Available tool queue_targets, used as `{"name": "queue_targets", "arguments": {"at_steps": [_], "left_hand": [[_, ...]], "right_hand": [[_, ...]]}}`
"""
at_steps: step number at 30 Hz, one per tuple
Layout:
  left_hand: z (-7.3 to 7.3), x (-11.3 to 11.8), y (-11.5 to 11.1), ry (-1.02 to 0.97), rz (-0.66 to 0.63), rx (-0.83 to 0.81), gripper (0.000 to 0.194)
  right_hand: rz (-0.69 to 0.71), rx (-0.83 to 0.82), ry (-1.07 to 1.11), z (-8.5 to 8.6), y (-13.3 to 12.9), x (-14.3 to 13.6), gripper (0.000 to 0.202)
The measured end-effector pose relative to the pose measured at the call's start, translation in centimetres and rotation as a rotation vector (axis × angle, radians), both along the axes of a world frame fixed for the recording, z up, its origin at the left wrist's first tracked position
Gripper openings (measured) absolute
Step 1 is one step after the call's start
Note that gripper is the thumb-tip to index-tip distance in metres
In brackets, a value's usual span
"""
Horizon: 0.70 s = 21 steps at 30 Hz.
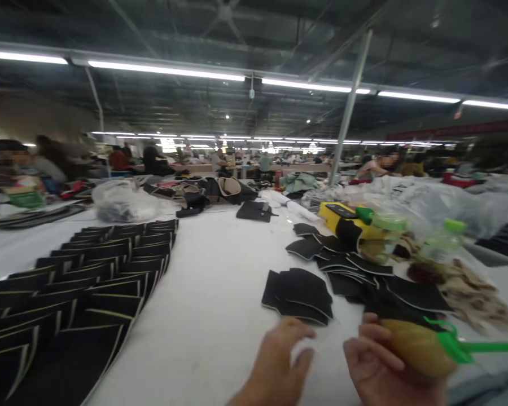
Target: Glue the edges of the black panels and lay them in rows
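Observation:
My right hand (376,361) is wrapped round a squeeze bottle (419,347) of yellowish-brown liquid. The bottle lies tilted sideways, its green cap and long green spout pointing right. My left hand (279,363) is over the white tabletop with fingers curved and thumb apart, nothing visible between them. Just beyond its fingertips lies a small stack of black fabric pieces (298,296) with pale edges. More black pieces (347,270) are heaped loosely behind and to the right. On the left, overlapping rows of black pieces (97,293) cover the table.
A yellow box (330,217), a clear jar (379,242) and a green-capped bottle (442,242) stand at the right. Near them lies a crumpled beige cloth (476,293). Plastic bags (122,200) and a black folded piece (254,210) sit farther back. Other people work beyond.

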<state>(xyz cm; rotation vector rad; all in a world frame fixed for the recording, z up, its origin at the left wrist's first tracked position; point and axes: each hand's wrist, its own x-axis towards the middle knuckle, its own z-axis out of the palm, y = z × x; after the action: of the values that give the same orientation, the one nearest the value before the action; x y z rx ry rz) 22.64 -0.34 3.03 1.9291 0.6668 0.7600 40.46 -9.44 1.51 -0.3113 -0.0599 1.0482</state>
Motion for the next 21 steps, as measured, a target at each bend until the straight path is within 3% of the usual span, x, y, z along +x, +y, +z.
{"name": "queue_targets", "arguments": {"at_steps": [2,5,10,13,17,21], "left_hand": [[-1.5,-0.4,2.4,0.087,0.180,0.006,0.030],[-3.0,-0.1,6.0,0.241,0.228,0.084,0.053],[-3.1,2.1,8.5,0.492,0.272,0.145,0.076],[-2.7,2.9,8.5,0.549,0.261,0.164,0.070],[-2.9,2.6,8.7,0.593,0.195,0.205,0.045],[-3.6,1.5,9.1,0.501,0.103,0.332,0.019]], "right_hand": [[-0.046,0.062,0.100,1.6,-1.3,0.4,0.064],[-0.102,0.151,0.180,2.9,-2.8,0.6,0.065],[-0.088,0.126,0.123,2.3,-3.9,1.1,0.070],[-0.099,0.116,0.121,1.8,-4.4,1.6,0.073],[-0.114,0.139,0.201,2.1,-5.2,1.8,0.071],[-0.098,0.098,0.246,1.6,-4.7,2.1,0.068]]}}
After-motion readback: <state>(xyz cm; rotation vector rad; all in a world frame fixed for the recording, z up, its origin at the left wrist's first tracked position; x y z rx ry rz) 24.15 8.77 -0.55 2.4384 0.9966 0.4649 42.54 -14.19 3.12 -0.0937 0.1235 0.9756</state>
